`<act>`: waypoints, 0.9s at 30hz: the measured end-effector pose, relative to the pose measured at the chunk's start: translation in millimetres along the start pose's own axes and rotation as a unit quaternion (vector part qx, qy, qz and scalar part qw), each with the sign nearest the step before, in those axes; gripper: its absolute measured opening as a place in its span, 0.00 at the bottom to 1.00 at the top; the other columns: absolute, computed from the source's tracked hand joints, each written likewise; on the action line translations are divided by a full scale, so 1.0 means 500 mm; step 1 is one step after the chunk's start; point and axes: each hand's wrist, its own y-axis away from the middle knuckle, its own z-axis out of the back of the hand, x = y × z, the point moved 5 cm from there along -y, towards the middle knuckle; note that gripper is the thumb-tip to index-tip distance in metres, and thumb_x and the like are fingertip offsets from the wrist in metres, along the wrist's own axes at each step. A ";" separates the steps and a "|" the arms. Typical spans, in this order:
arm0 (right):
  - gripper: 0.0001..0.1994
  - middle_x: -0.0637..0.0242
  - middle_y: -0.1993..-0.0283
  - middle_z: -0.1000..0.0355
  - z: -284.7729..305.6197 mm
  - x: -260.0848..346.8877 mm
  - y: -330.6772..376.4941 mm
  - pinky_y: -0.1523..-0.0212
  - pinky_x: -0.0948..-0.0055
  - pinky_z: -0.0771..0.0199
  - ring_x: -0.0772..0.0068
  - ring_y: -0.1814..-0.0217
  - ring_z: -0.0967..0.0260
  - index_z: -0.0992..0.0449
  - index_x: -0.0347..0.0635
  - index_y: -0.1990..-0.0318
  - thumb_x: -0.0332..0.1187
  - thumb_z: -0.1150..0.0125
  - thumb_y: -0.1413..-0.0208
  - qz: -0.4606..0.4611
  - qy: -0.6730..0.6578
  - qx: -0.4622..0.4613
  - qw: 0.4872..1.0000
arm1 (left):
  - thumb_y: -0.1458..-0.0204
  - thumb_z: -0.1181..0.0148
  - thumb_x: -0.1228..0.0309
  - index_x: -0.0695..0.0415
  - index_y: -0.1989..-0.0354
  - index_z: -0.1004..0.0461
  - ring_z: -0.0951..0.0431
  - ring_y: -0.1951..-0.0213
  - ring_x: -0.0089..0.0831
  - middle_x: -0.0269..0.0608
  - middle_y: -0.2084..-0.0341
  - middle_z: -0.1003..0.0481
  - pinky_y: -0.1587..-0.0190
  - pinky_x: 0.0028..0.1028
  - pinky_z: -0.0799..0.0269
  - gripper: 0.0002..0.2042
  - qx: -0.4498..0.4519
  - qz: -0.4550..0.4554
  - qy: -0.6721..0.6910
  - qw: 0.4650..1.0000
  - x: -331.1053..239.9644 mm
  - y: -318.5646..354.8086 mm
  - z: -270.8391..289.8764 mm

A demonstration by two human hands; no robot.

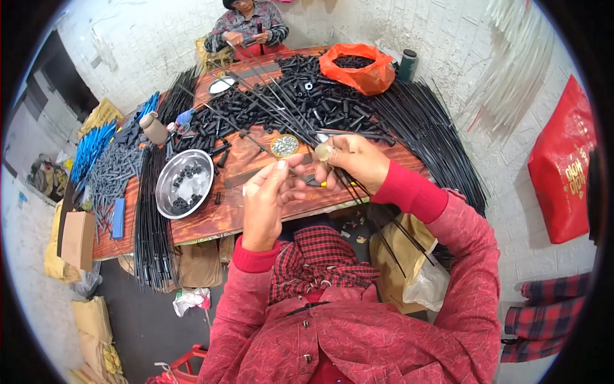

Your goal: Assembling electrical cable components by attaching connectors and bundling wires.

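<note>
My right hand is closed round several thin black rods. They slant from over the table down past its front edge. At its fingertips sits a small round brass-coloured piece. My left hand is beside it, thumb and fingers pinched together; whatever they hold is too small to make out. Just beyond the hands stands a round yellow-rimmed tin of small silvery metal parts. A silver metal bowl to the left holds small black pieces and something whitish.
Black tubular parts are heaped across the wooden table. An orange bag and a dark bottle stand at the back. Bundles of black rods lie left and right. Across the table a person handles a dark part.
</note>
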 end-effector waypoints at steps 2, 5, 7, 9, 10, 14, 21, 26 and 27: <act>0.15 0.68 0.69 0.26 -0.017 -0.014 0.005 0.72 0.82 0.28 0.81 0.73 0.29 0.29 0.36 0.55 0.41 0.47 0.34 -0.022 -0.009 -0.001 1.000 | 0.37 0.47 0.66 0.68 0.49 0.25 0.23 0.70 0.21 0.37 0.66 0.23 0.68 0.20 0.23 0.16 0.001 -0.005 -0.024 1.000 0.012 -0.007 0.004; 0.11 0.69 0.69 0.28 -0.028 -0.041 -0.001 0.72 0.82 0.27 0.82 0.73 0.30 0.30 0.37 0.55 0.37 0.49 0.33 -0.071 0.004 -0.021 0.997 | 0.38 0.44 0.67 0.66 0.50 0.24 0.24 0.70 0.19 0.35 0.66 0.23 0.68 0.20 0.23 0.15 0.002 0.018 -0.028 0.999 0.032 -0.010 0.015; 0.11 0.70 0.69 0.28 -0.027 -0.047 -0.008 0.73 0.82 0.27 0.82 0.73 0.30 0.30 0.37 0.55 0.37 0.49 0.33 -0.076 0.039 -0.023 0.996 | 0.38 0.44 0.67 0.65 0.50 0.24 0.25 0.71 0.19 0.35 0.67 0.23 0.68 0.20 0.23 0.15 0.008 0.024 -0.041 0.999 0.038 -0.011 0.017; 0.10 0.72 0.70 0.30 -0.025 -0.060 -0.015 0.74 0.81 0.27 0.83 0.73 0.31 0.30 0.37 0.55 0.35 0.51 0.33 -0.073 0.061 -0.035 0.995 | 0.39 0.43 0.68 0.64 0.51 0.23 0.25 0.71 0.18 0.34 0.68 0.23 0.68 0.21 0.22 0.14 0.017 0.029 -0.055 0.998 0.052 -0.018 0.022; 0.10 0.72 0.70 0.30 -0.025 -0.062 -0.017 0.74 0.81 0.27 0.83 0.73 0.31 0.30 0.37 0.55 0.35 0.51 0.33 -0.073 0.062 -0.036 0.995 | 0.39 0.43 0.68 0.64 0.51 0.23 0.25 0.71 0.18 0.34 0.68 0.23 0.68 0.21 0.22 0.14 0.018 0.029 -0.054 0.998 0.057 -0.018 0.026; 0.09 0.69 0.69 0.29 -0.033 -0.055 -0.025 0.75 0.79 0.27 0.82 0.75 0.30 0.30 0.34 0.55 0.30 0.54 0.34 -0.012 0.203 -0.036 0.978 | 0.40 0.42 0.67 0.64 0.56 0.23 0.23 0.72 0.20 0.36 0.68 0.23 0.68 0.22 0.21 0.12 0.014 0.053 -0.032 0.998 0.071 -0.021 0.028; 0.09 0.66 0.73 0.28 -0.042 -0.032 -0.025 0.76 0.78 0.28 0.81 0.76 0.30 0.30 0.30 0.56 0.27 0.56 0.35 0.041 0.253 -0.068 0.964 | 0.40 0.43 0.69 0.64 0.59 0.26 0.21 0.72 0.23 0.39 0.69 0.22 0.68 0.20 0.21 0.10 -0.031 0.024 -0.022 0.999 0.070 -0.011 0.044; 0.08 0.67 0.74 0.28 -0.064 -0.027 -0.024 0.76 0.76 0.28 0.80 0.76 0.30 0.31 0.32 0.57 0.27 0.56 0.35 0.062 0.227 -0.052 0.971 | 0.39 0.43 0.67 0.65 0.58 0.25 0.22 0.73 0.22 0.38 0.70 0.23 0.69 0.21 0.22 0.12 -0.016 0.011 -0.035 0.999 0.067 -0.019 0.056; 0.08 0.67 0.74 0.28 -0.065 -0.029 -0.025 0.76 0.75 0.28 0.79 0.76 0.29 0.30 0.32 0.58 0.27 0.56 0.35 0.086 0.228 -0.051 0.968 | 0.39 0.43 0.66 0.65 0.58 0.24 0.22 0.74 0.22 0.38 0.70 0.23 0.69 0.21 0.22 0.12 -0.013 0.016 -0.042 0.999 0.065 -0.019 0.055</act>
